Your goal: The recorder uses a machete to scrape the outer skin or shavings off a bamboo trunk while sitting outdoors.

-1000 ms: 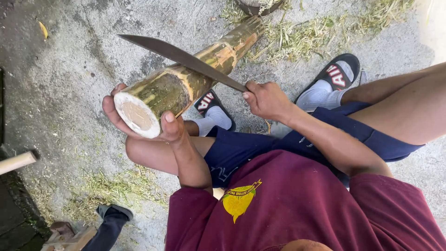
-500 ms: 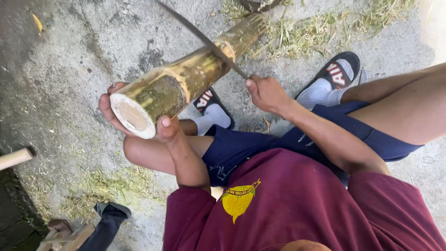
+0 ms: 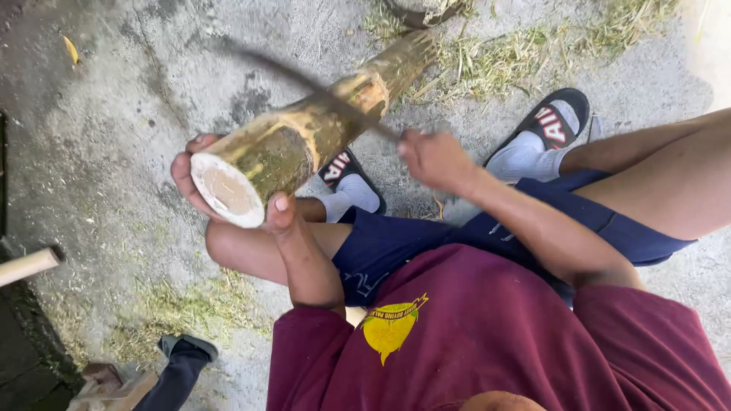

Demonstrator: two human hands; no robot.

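Observation:
My left hand (image 3: 228, 199) cups the cut end of a thick green bamboo pole (image 3: 304, 137), thumb on its front rim, holding it tilted over my left knee. The pole's far end rests on the concrete near grass. My right hand (image 3: 434, 158) grips the handle of a long dark knife (image 3: 304, 80), whose blurred blade lies across the pole's upper side, where the green skin is shaved to pale wood.
I sit on rough concrete in blue shorts and a maroon shirt, with white socks in black slides (image 3: 550, 125). Grass shavings (image 3: 502, 61) lie at the top. A pale stick (image 3: 27, 266) pokes in at the left edge. A dark object (image 3: 179, 361) lies bottom left.
The knife swung up and came back down onto the pole, blade now blurred in motion. My right hand shifted slightly left toward the pole. My left hand keeps its hold.

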